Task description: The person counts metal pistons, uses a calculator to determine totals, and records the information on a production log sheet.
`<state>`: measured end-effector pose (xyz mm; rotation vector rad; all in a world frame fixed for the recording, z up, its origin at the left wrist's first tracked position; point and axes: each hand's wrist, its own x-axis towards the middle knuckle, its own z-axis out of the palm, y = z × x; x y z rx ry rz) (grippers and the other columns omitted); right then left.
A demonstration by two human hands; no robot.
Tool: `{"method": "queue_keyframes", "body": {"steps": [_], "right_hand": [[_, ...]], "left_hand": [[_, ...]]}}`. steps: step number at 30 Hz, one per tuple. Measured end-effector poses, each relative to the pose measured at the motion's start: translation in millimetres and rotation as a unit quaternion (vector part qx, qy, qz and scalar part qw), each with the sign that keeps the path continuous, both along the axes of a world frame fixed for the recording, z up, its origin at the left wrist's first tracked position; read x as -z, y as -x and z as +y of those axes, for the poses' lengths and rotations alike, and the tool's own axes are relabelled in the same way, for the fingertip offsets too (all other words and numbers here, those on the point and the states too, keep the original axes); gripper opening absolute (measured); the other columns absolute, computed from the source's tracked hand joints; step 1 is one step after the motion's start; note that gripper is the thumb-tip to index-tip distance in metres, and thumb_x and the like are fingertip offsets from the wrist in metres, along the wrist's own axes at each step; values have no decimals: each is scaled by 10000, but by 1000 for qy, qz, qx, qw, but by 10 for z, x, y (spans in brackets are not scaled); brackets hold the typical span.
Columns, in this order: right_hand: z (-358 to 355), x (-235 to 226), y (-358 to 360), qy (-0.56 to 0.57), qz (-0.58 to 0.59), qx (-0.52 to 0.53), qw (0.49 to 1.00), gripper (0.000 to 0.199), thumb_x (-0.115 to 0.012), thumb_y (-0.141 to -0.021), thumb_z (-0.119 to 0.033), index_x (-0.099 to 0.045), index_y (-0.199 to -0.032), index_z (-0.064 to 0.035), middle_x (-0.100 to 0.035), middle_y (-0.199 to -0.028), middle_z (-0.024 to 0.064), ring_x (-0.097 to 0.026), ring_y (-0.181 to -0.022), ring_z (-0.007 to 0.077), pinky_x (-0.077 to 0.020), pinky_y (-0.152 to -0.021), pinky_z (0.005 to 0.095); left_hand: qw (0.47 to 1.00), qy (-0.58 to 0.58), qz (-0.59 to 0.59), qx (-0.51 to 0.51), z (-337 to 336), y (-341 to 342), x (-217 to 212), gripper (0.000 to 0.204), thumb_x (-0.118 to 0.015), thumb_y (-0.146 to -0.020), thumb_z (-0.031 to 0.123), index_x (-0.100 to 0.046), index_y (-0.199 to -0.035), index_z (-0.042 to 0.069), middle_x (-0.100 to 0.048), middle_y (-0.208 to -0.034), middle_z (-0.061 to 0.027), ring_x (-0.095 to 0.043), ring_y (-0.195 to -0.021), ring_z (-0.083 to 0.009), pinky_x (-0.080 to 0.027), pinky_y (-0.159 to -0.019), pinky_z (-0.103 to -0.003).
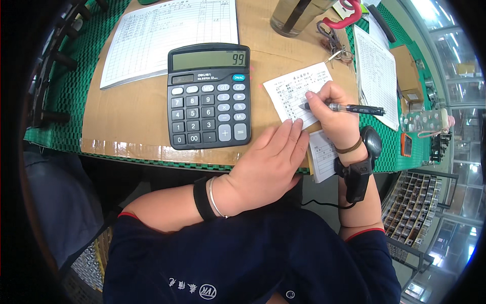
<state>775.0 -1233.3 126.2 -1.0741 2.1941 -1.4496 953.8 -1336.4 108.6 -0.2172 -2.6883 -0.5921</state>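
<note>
Currently the right hand [331, 109] clenches one black pen [354, 108], its tip on a small white slip [296, 91] lying on the brown cardboard desk mat [136, 111], just right of one dark calculator [209, 95]. The left hand [268, 162] lies flat and open, holding nothing, fingertips pinning the slip's lower edge. Writing figures seems to be the step in hand (the next entry likely calls for a steady slip). Two larger printed sheets [167, 35] lie nearby, and another small slip [321, 157] sits under the right wrist.
</note>
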Motion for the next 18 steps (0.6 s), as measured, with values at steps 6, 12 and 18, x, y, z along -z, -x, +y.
{"method": "queue_keyframes", "body": {"steps": [6,12,18], "right_hand": [[-10,-19,-23,-3,4,-2,1000,264,-716,-882,-62,-511,-718,-29,-476,-673,-24,-403,-662,71,-356,-610,247],[2,-23,-13,-2,18,-13,1000,277,-706,-885,-55,-491,-712,-31,-464,-665,-24,-394,-658,69,-350,-601,248],[6,-64,-15,-26,45,-12,999,273,-701,-890,-61,-491,-717,-33,-465,-664,-25,-393,-654,69,-349,-594,252]], "left_hand": [[1000,1,6,0,3,1,6,792,-789,-718,374,-527,-1326,-62,-525,-1386,-232,-496,-1267,-336,-386,-1066,-417],[1000,-2,5,3,2,-3,4,795,-791,-715,367,-522,-1327,-63,-518,-1392,-234,-494,-1269,-339,-388,-1065,-417],[1000,-8,-3,0,3,-1,4,791,-793,-715,362,-523,-1323,-65,-520,-1387,-234,-494,-1265,-341,-390,-1063,-417]]}}
